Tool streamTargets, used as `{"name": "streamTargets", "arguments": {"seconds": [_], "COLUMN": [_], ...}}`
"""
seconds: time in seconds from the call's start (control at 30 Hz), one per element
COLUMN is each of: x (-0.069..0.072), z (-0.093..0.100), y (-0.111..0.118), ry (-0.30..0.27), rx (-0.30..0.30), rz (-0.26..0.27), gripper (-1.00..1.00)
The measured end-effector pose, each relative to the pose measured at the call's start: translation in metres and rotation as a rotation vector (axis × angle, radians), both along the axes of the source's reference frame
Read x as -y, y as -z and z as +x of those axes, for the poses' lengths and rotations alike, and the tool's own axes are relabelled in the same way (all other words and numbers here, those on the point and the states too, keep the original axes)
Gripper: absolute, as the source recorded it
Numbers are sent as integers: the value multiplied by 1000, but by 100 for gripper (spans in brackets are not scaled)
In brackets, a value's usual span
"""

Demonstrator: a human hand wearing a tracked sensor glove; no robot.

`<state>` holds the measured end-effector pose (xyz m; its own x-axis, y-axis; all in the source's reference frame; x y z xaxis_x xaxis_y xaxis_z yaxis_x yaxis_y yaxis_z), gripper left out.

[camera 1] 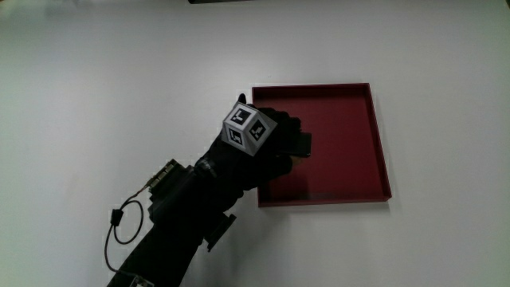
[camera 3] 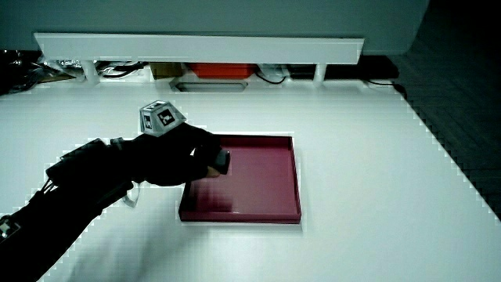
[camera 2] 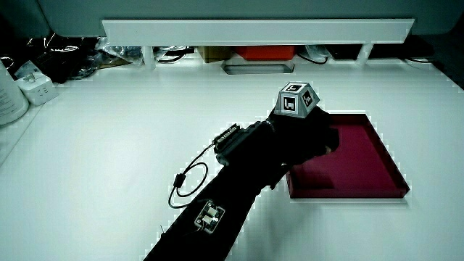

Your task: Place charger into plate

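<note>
Black-gloved hands (camera 1: 267, 147) hold the dark charger (camera 1: 300, 144) in curled fingers over the red plate (camera 1: 351, 151)

No readable text, labels, brands or numbers that we can find, only black-and-white square marker patterns on the cube (camera 1: 248, 127) on the hand (camera 1: 263, 147), which we cannot read as letters

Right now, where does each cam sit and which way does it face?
Main view: overhead, facing straight down; hand holding the charger over the red plate, plus forearm.
Side view: low, facing the partition; hand, forearm.
Side view: same direction, different angle; charger visible.
All share hand, plate, white table.
</note>
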<state>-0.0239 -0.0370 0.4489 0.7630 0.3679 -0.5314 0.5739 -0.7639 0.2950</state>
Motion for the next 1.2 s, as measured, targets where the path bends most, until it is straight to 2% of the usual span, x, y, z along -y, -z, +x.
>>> {"name": "streamTargets", "arguments": {"seconds": [0.17, 0.3, 0.37, 0.43, 0.53, 0.6, 0.7, 1.0, 1.03, 1.07, 1.2], "x": [-7, -12, -13, -15, -16, -17, -17, -19, -19, -19, -20], "z": [12, 19, 21, 22, 24, 23, 20, 22, 22, 23, 22], "y": [-11, -29, -31, -41, -50, -57, -63, -65, -64, -65, -66], "ry": [-44, -75, -89, -94, -107, -109, -99, -98, -106, -102, -100], "rx": [26, 44, 56, 56, 88, 116, 110, 126, 125, 127, 123], "rz": [-11, -68, -75, -92, -107, -142, -169, -161, -145, -160, -156], "gripper": [0, 0, 0, 0, 0, 0, 0, 0, 0, 0, 0]}}
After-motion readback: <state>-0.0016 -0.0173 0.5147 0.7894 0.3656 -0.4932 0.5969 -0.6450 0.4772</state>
